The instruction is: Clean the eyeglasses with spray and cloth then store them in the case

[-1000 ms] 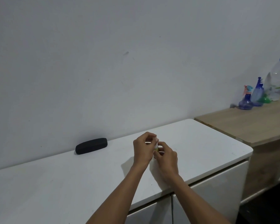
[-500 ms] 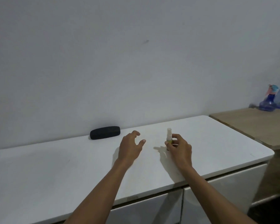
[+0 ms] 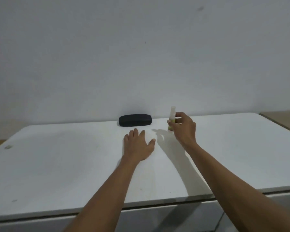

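A black eyeglass case lies closed at the back of the white cabinet top, against the wall. Right of it stands a small pale spray bottle with a greenish label, upright on the surface. My right hand pinches the bottle's middle between thumb and fingers. My left hand lies flat on the cabinet top with fingers spread, a little in front of the case and apart from it. No eyeglasses and no cloth are in view.
A bare white wall rises right behind the cabinet. A wooden counter's edge shows at the far right. The cabinet's front edge and door fronts run along the bottom.
My hands have parted: the left one left the bottle and went flat onto the top, the right one carried the bottle back toward the case. My view swung left, hiding the blue bottles.
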Available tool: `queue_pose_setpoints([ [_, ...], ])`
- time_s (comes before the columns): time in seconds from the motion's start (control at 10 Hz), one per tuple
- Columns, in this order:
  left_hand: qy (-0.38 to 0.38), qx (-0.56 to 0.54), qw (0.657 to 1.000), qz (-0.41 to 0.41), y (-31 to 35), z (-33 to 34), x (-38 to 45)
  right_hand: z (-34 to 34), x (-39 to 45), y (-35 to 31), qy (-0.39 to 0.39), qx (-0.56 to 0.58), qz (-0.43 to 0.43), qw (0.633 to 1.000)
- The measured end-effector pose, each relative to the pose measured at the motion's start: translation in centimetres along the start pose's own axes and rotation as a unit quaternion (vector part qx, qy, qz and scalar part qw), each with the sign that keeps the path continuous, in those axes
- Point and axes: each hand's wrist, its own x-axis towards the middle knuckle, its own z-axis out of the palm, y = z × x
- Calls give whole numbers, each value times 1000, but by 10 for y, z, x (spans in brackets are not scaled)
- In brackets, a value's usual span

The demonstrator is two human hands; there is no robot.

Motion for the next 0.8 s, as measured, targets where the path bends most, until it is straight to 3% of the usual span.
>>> queue_pose_setpoints([
  [0.5, -10, 13, 1000, -15, -2, 9, 20, 86, 72, 17, -27, -20, 9, 999],
  [0.8, -15, 19, 1000, -15, -2, 11, 21, 99, 81, 21, -27, -51, 31, 998],
])
